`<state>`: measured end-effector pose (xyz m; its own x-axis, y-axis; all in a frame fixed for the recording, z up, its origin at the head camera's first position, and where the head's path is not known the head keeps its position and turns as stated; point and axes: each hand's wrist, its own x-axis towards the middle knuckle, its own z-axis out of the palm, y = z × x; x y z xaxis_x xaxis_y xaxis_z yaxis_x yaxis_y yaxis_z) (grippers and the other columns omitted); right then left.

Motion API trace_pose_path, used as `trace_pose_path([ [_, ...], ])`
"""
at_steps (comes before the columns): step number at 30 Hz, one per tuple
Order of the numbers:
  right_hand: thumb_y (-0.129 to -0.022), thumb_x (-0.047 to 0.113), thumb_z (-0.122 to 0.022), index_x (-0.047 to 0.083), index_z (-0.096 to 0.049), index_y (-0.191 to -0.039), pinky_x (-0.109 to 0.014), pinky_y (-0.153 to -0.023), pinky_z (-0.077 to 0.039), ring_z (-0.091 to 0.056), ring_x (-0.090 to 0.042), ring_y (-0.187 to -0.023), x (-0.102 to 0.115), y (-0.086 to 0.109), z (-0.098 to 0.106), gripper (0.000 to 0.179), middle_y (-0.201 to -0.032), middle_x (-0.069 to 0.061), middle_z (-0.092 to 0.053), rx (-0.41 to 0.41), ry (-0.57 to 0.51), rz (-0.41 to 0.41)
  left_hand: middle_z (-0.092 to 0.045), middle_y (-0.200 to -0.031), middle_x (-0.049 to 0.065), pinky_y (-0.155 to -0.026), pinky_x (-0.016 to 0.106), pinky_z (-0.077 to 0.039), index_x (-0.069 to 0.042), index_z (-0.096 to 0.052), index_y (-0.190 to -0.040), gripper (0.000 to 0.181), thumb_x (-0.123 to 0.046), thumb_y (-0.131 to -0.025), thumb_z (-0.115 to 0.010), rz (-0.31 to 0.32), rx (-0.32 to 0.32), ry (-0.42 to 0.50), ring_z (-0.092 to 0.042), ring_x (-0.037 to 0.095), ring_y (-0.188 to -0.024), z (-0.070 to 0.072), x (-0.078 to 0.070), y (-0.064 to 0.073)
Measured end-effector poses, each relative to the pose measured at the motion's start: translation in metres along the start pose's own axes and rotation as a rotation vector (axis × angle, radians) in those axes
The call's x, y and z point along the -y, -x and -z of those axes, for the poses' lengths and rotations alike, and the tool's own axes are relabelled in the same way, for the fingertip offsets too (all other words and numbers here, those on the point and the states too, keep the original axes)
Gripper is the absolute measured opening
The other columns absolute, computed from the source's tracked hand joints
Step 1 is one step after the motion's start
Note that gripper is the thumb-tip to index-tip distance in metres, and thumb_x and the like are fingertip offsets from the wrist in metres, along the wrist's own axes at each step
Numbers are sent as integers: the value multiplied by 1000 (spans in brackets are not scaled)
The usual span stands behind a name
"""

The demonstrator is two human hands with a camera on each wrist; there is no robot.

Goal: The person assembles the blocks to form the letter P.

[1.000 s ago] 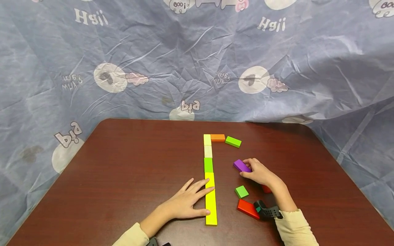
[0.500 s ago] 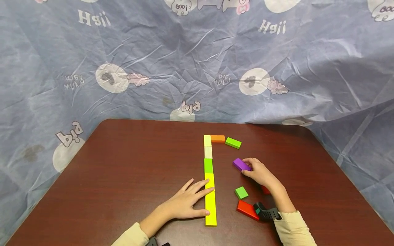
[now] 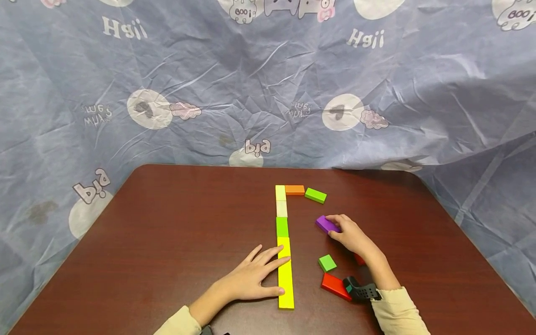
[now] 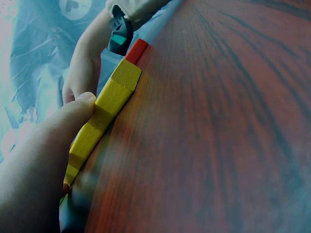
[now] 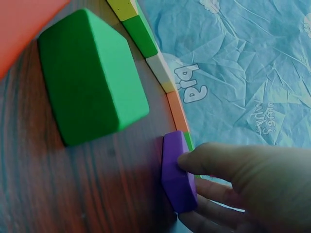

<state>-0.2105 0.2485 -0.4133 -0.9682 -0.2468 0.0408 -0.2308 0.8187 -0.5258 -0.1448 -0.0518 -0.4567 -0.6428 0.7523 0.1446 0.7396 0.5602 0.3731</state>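
My left hand (image 3: 251,278), fingers spread, rests on the long yellow strip (image 3: 286,277) at the near end of a straight row of blocks. Beyond it in the row lie a green block (image 3: 282,227), a cream block (image 3: 281,209) and a pale yellow block (image 3: 280,192). Between thumb and fingers, my right hand (image 3: 351,235) pinches a purple block (image 5: 176,172), low over the table to the right of the row. An orange block (image 3: 295,190) adjoins the row's far end. A lime green block (image 3: 316,195) sits slightly angled beside the orange one.
A small green block (image 3: 327,263) and a red block (image 3: 336,286) lie near the right wrist. Another red piece (image 3: 359,259) is mostly hidden under the right forearm. The dark wooden table (image 3: 188,209) ends at a printed cloth (image 3: 251,93) behind.
My right hand and the purple block have shifted slightly away from me, toward the orange block. The left hand stays on the yellow strip. The head view has tilted a little.
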Motion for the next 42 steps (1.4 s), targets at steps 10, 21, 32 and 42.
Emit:
trace_pose_path([
  [10,-81,12,-61,-11,-51,-117,-50,-86,-46,-55,-38,-95,-4,-4,1,43,-105,-27,-55,-103,42,-112,-17,-152,-3,-113,50,-13,-29,-24,-144,69,-65,-86,-35,-1,5,-8,-20,12,-139,0,1,-1],
  [21,-81,12,-57,-12,-51,-116,-51,-87,-42,-51,-41,-100,-11,-31,10,43,-112,-32,-52,-136,45,-193,-18,-152,-4,-114,48,-12,-32,-25,-143,67,-64,-86,-38,15,11,-11,-22,11,-138,1,2,-2],
  [32,-82,11,-52,-10,-51,-118,-52,-89,-40,-49,-42,-101,-18,-44,5,42,-115,-30,-50,-152,30,-174,-16,-152,-4,-113,49,-11,-31,-24,-144,69,-66,-86,-35,7,14,2,-20,10,-139,0,2,-1],
  [42,-84,11,-52,-9,-49,-122,-52,-90,-40,-48,-41,-103,-16,-45,3,43,-117,-30,-48,-164,12,-227,-17,-152,-3,-113,49,-12,-30,-24,-144,68,-65,-86,-35,6,14,1,-20,11,-139,1,0,-1],
])
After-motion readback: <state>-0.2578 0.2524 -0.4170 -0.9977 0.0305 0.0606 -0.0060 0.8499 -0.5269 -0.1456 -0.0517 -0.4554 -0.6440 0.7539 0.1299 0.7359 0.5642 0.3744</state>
